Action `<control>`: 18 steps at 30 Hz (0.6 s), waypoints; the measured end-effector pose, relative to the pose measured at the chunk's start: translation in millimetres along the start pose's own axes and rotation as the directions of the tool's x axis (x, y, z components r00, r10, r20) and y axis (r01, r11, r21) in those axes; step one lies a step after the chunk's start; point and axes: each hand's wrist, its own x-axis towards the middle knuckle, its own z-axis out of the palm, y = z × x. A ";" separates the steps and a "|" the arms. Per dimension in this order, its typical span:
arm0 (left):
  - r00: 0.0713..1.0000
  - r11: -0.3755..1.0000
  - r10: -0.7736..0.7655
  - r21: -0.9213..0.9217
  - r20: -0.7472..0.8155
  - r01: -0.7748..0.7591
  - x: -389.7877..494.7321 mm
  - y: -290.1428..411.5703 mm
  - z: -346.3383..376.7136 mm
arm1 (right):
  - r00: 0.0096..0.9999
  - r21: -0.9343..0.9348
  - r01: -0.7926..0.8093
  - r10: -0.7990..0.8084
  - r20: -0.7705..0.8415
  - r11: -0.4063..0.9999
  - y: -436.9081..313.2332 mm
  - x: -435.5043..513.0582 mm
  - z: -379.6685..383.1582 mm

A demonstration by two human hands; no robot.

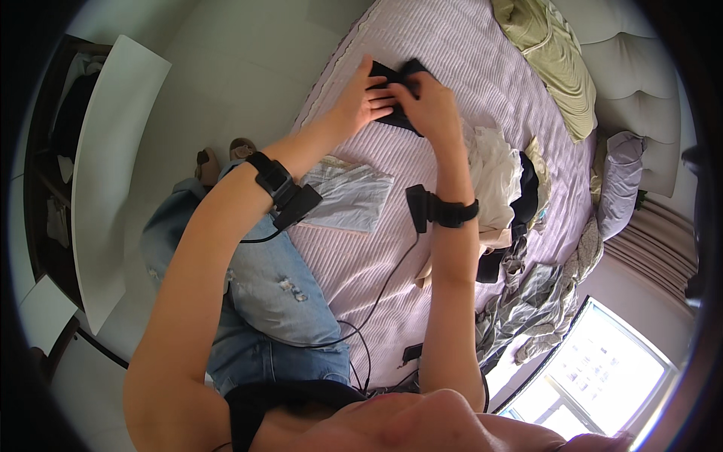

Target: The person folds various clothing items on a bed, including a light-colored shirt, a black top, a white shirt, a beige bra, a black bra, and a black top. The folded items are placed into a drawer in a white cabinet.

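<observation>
A piece of black cloth [395,117] lies on the pink ribbed bedspread [361,265]. My left hand [364,99] rests over its left side with fingers spread. On the other side, my right hand [429,101] grips the cloth, a raised part of which shows blurred beyond its fingers. The hands almost meet over the middle, hiding much of the fabric. Nearer to me, a light grey-blue folded garment [353,195] lies flat beside my left forearm.
Loose clothes, including a white garment [491,175], are heaped right of my right forearm. A cable [390,277] runs from the wrist devices across the bed. Crumpled grey fabric [525,305] lies farther right. An open white drawer [113,186] stands at left.
</observation>
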 end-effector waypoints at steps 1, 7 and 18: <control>1.000 1.000 0.024 -0.008 -0.002 -0.024 -4.7 8.5 -3.9 | 0.989 0.191 -0.063 0.035 0.145 0.979 -1.8 2.9 5.4; 0.959 0.821 0.227 0.563 -0.171 -0.094 -13.7 15.4 -8.3 | 0.892 0.169 -0.402 0.427 -0.150 0.900 75.6 -8.8 20.9; 0.871 0.168 0.491 0.982 -0.011 -0.082 -11.5 9.5 -33.4 | 0.854 0.709 -0.478 0.462 0.239 0.519 104.9 -14.8 52.4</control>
